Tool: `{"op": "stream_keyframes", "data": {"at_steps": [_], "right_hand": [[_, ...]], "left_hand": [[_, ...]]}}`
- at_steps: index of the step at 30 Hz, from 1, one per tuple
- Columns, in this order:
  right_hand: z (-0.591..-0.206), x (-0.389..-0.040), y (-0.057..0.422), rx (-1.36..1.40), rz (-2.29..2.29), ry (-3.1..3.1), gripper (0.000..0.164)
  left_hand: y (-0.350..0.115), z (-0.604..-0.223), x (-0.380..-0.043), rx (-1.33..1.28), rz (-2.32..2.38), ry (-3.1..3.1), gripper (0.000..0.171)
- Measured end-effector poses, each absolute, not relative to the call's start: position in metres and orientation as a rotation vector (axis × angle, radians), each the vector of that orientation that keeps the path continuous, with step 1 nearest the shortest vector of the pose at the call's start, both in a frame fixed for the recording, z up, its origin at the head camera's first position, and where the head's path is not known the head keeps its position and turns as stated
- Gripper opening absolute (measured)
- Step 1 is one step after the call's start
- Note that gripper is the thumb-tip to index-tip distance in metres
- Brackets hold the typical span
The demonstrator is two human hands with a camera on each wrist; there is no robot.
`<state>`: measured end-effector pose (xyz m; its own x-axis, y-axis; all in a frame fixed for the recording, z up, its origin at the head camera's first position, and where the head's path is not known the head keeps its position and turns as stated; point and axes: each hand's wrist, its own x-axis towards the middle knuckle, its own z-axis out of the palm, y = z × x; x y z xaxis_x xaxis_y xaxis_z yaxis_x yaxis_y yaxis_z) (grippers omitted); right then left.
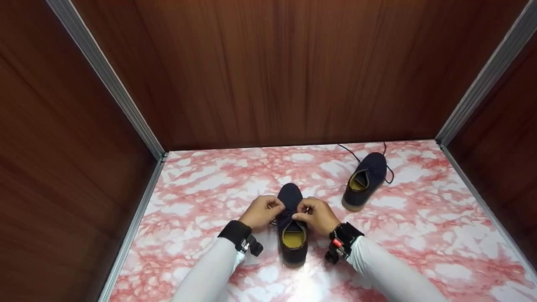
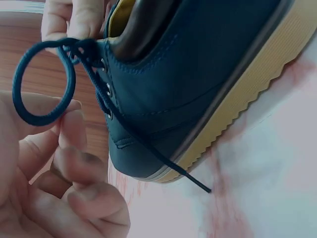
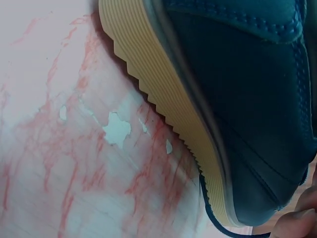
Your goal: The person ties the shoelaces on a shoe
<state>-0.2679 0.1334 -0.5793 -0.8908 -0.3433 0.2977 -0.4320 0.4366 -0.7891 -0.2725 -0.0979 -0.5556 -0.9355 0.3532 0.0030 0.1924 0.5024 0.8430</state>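
A dark navy shoe [image 1: 290,195] with a yellow insole stands on the floor, toe pointing away from me. From the left side of its laces, my left hand [image 1: 258,212] pinches a shoelace loop [image 2: 18,84] between thumb and fingertip. A loose lace end [image 2: 148,145] hangs across the shoe's side in the left wrist view. On the other side, my right hand [image 1: 317,216] pinches lace at the knot, close over the shoe's opening. Only its fingertips [image 3: 297,223] show in the right wrist view, with lace [image 3: 214,220] running from beneath the sole toward them.
A second navy shoe [image 1: 373,165] stands to the right and farther back, its laces [image 1: 349,151] loose. Brown wood-look panels [image 1: 268,75] with grey metal edging [image 1: 121,94] enclose the red-and-white marbled surface [image 1: 201,176] on three sides.
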Motion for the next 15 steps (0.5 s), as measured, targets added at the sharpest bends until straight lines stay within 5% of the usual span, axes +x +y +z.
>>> {"op": "stream_keyframes", "data": {"at_steps": [15], "right_hand": [[-0.583,-0.27,0.134,0.707,1.48,-2.538,0.024]], "left_hand": [[-0.085,-0.553,-0.277,0.539,1.357,2.447,0.011]]}}
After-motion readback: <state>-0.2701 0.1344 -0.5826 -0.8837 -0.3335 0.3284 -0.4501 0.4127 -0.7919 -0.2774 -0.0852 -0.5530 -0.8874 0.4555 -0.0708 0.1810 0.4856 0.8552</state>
